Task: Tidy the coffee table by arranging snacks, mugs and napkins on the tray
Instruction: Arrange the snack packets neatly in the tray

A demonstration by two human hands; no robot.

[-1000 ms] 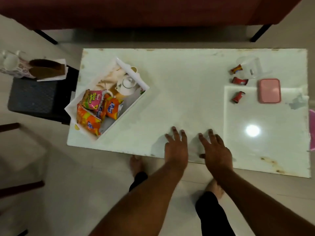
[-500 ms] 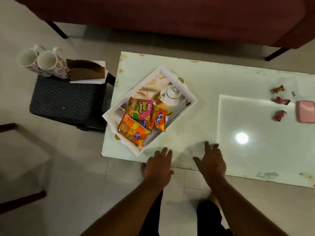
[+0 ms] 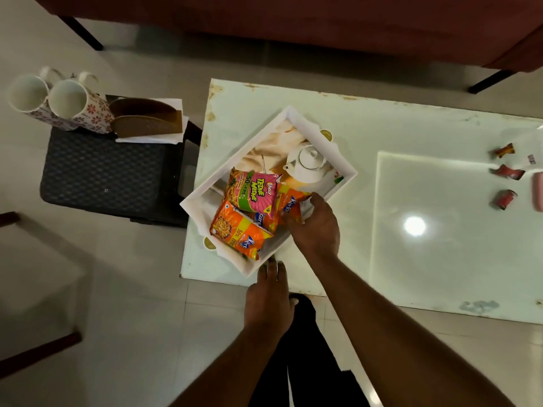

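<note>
A: Head view first: where does the tray (image 3: 295,116) sit?
B: It is left of the frame's centre, turned at an angle on the pale table (image 3: 382,133), near the table's left end. Its printed floor shows a white teapot.

A: And the snacks?
B: A pink packet (image 3: 255,191) lies on top in the tray. An orange packet (image 3: 238,230) lies below it, toward the tray's near corner. Another orange packet (image 3: 291,201) lies to the right.

A: What are the hands doing?
B: The right hand (image 3: 316,227) reaches over the tray's right rim, its grip pinching the right orange packet between thumb and fingers. The left hand (image 3: 269,298) hangs at the table's near edge, fingers spread and extended toward the tray's near corner; I cannot tell whether they touch it.

A: Mugs and napkins?
B: Two floral mugs (image 3: 63,102) stand side by side at the upper left of the frame, on a dark stool (image 3: 102,171) beside the table. Just right of them a brown holder (image 3: 147,120) rests on white napkins (image 3: 152,138).

A: Anything else on the table?
B: Three small red wrapped candies (image 3: 507,171) lie at the right of the frame, well apart from the tray, with a pink object (image 3: 538,190) cut off at the edge.
</note>
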